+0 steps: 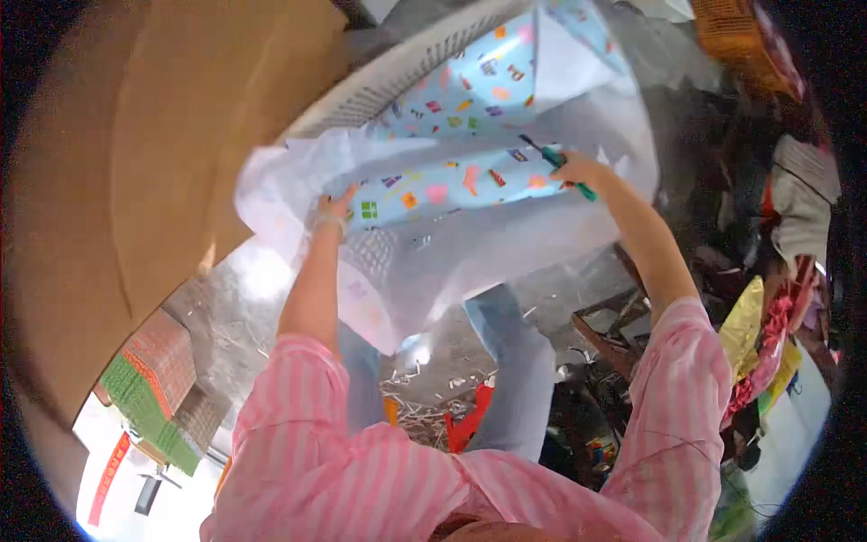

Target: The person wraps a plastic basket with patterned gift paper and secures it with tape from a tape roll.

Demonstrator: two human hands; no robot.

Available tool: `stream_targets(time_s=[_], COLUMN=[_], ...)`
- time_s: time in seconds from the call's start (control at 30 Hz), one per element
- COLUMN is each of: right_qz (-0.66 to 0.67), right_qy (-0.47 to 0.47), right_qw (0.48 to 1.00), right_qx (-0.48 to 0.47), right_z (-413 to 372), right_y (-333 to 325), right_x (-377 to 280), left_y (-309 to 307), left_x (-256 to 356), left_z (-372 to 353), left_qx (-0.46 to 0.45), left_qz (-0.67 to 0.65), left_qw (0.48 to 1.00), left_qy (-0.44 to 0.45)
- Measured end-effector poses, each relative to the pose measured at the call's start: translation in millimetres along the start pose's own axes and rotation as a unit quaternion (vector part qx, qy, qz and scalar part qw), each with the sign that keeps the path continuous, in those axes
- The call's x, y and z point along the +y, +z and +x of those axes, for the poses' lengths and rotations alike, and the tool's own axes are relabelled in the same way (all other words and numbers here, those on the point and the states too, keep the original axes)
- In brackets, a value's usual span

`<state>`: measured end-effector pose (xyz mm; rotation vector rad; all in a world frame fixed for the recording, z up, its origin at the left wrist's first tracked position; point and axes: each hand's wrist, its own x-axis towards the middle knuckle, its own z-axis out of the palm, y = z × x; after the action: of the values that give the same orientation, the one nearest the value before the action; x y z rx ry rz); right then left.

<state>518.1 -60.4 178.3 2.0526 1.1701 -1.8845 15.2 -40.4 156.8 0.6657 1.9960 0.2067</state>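
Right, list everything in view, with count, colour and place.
patterned material: count unclear, light blue, between the hands and behind
white sheeting: count unclear, around the patterned material
slotted container: one, off-white, behind the sheeting
green-handled tool: one, dark shaft, in the right hand
cardboard: count unclear, brown, far left
crate-like item: one, orange, top right
foil-like piece: one, gold, right
woven-looking item: count unclear, green, orange, brownish, lower left
red strip: one, bottom left
red item: one, between the legs
floor: grey, pale scraps, below
right-side clutter: mixed, too blurred to count
hands: two, left and right
sleeves: two, pink-striped
legs: two, blue
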Motion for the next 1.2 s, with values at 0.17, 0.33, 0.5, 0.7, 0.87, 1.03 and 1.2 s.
stream_targets(time_s=[0.17,0.33,0.5,0.7,0.87,1.03,1.2], right_qz=[-0.152,-0.031,0.295,0.274,0.085,0.192,0.093], right_qy=[-0.03,-0.166,-0.092,-0.066,-0.076,-0.055,-0.046], right_qw=[0.979,0.898,0.886,0.923,0.93,0.926,0.941], right_qx=[0.132,0.406,0.346,0.262,0.349,0.32,0.321], right_z=[-165.9,-327.9,-468.4,-522.4,-576.1,-609.3,-597.4], right_y=[-6.5,28.8,71.7,110.9,80.6,1.2,-72.8], right_x=[-80.5,-59.8,-27.7,88.5,130.8,121.6,115.3], left_y=[-59.2,-144.8,-210.0,-191.3,-169.7,-139.9,-94.5], left_x=[-38.4,10.5,-13.6,18.1,-26.6,22.8,101.9], left_z=[-17.7,-213.8,-345.9,-540.6,-536.3,-580.4,-627.2], left_qx=[-0.004,-0.064,0.105,0.089,0.204,0.123,-0.181], left_qz=[-0.009,-0.173,-0.032,-0.044,0.05,-0.018,-0.112], left_qw=[0.998,0.973,0.95,0.962,0.962,0.981,0.975], left_qy=[0.066,0.137,0.293,0.253,0.173,0.151,0.066])
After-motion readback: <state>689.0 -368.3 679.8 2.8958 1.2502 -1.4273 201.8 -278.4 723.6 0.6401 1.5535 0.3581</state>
